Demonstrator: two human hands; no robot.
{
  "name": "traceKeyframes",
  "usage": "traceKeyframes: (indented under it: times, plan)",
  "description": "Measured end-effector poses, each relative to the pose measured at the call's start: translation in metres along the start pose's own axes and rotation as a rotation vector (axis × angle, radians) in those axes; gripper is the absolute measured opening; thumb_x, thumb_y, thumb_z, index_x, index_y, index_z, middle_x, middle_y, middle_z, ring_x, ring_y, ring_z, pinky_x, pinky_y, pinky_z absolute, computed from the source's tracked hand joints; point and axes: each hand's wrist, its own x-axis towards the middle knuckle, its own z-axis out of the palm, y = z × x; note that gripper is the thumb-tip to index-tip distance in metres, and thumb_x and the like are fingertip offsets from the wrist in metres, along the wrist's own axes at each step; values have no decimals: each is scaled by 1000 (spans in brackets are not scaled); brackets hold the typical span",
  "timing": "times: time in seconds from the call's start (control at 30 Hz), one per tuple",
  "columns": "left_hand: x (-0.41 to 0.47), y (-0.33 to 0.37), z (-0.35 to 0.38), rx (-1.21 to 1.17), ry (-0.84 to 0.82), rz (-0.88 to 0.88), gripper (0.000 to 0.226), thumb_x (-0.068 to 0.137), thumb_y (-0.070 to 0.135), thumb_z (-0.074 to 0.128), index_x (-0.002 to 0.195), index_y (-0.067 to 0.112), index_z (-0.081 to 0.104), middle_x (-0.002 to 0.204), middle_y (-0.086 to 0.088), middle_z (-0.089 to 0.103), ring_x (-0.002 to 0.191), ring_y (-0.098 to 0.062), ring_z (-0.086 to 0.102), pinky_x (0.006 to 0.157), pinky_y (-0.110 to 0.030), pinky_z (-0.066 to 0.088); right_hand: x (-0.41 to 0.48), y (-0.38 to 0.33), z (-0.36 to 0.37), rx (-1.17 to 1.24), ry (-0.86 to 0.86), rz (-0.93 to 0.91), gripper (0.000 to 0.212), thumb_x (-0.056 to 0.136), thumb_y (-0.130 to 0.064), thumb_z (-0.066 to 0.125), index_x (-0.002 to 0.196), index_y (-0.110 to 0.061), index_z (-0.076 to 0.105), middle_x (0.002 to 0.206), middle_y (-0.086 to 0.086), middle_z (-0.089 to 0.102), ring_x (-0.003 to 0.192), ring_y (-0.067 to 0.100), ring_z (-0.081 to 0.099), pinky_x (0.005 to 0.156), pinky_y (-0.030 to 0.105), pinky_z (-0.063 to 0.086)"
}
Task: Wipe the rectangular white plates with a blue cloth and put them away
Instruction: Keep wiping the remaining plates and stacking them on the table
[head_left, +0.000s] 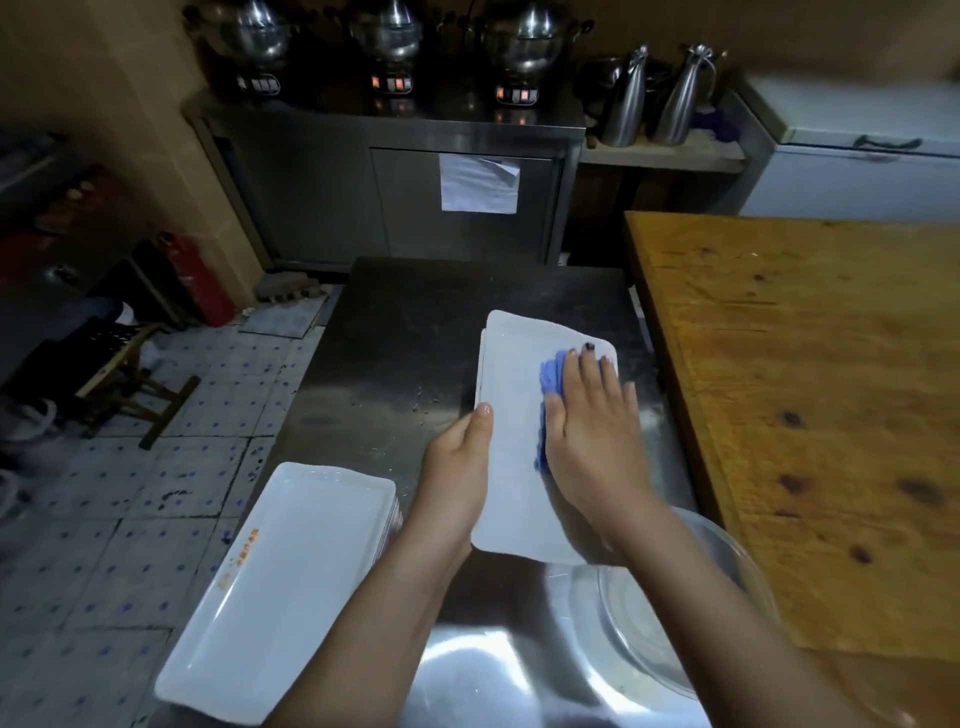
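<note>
White plate stack (280, 587) on steel counter (405, 338), left of left fingers | left hand (457, 467) grips plate (511, 415) by its left edge, thumb on top | blue cloth (550, 379) on plate, under right fingers | right hand (592, 431) flat, fingers straight, pressing cloth | bowl (727, 597) by right wrist | wooden table (805, 415) right of fingers

Bare counter (395, 338) left of plate stack (511, 395)
</note>
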Motion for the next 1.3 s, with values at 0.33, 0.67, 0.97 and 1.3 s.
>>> traceKeyframes:
  times: [0.33, 0.67, 0.97, 1.3]
  plan:
    - [-2, 7, 2, -236, -8, -79, 30, 99, 33, 39, 98, 19, 66, 78, 8, 70, 67, -1, 66, 57, -10, 51, -22, -50, -13, 244, -135, -271, 54, 101, -23, 22, 152, -17, 4, 160, -2, -2, 146, 17, -11, 114, 33, -9]
    - [2, -3, -7, -70, 119, -56, 32, 99, 34, 39, 92, 17, 66, 82, 4, 70, 75, -14, 66, 65, -24, 51, -40, -11, -13, -149, -89, -300, 56, 98, -36, 4, 151, -21, -4, 159, -4, -7, 145, 15, -13, 111, 39, -19]
    - [5, 6, -16, -55, 132, -49, 34, 97, 39, 41, 82, 20, 65, 78, 4, 71, 69, -14, 68, 57, -24, 54, -39, -3, -7, -121, -87, -193, 60, 95, -37, 3, 151, -18, -7, 160, 0, -8, 144, 15, -18, 114, 39, -11]
    - [1, -2, -11, 39, 65, -33, 35, 96, 44, 39, 88, 24, 67, 83, 3, 73, 76, -17, 70, 62, -26, 53, -6, 8, -11, -95, -20, -49, 56, 101, -33, 14, 151, -15, 0, 160, 2, -5, 146, 20, -10, 116, 40, -5]
